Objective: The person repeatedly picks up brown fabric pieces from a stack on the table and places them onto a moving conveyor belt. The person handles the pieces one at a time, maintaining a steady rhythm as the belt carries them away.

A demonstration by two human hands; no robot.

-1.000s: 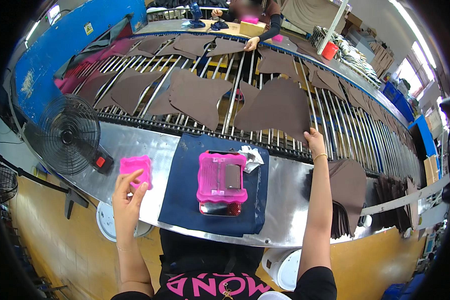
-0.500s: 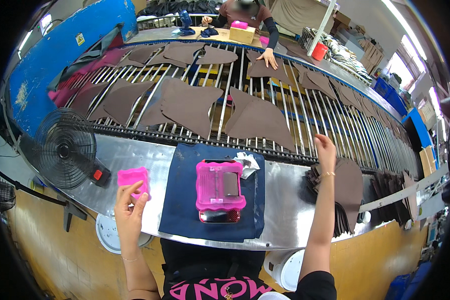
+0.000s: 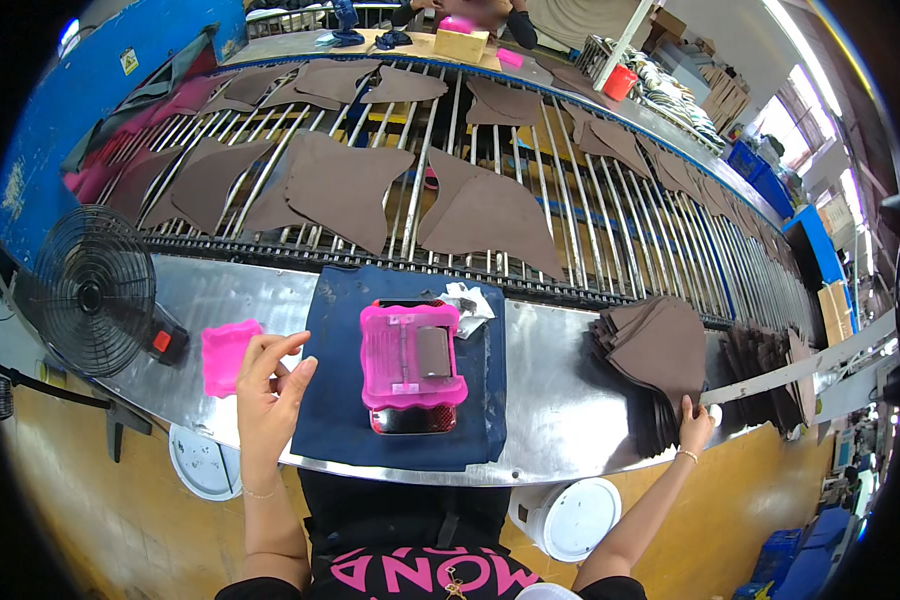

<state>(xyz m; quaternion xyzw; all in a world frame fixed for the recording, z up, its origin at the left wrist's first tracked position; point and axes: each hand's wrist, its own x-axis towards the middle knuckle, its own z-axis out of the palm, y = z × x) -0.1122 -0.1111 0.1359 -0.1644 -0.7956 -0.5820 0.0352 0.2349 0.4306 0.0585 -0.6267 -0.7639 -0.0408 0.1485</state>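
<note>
My left hand (image 3: pixel 274 392) hovers between the pink scalloped tray (image 3: pixel 227 352) and the dark blue cloth (image 3: pixel 330 400), empty, with fingers bent and apart. At the right, my right hand (image 3: pixel 697 428) pinches the near edge of a brown cut piece (image 3: pixel 666 345) on top of a fanned stack; part of its grip is hidden. On the cloth sits a see-through pink scalloped holder (image 3: pixel 381 355) with a grey-brown roll or block inside, over a shiny object with red patterned edges (image 3: pixel 412 419). A crumpled white sheet (image 3: pixel 467 306) lies beside it.
Beyond the metal table (image 3: pixel 560 380) runs a conveyor of metal rods (image 3: pixel 490 255), with several brown pieces lying on it. A black fan (image 3: pixel 90 292) stands at left. More dark pieces (image 3: pixel 762 377) hang at far right beside a pale bar (image 3: pixel 800 372). A person sits across the conveyor.
My right hand has come down from above the conveyor's edge to the stack and taken hold of a piece's edge. The co-worker's hand has left the conveyor. The view has shifted.
</note>
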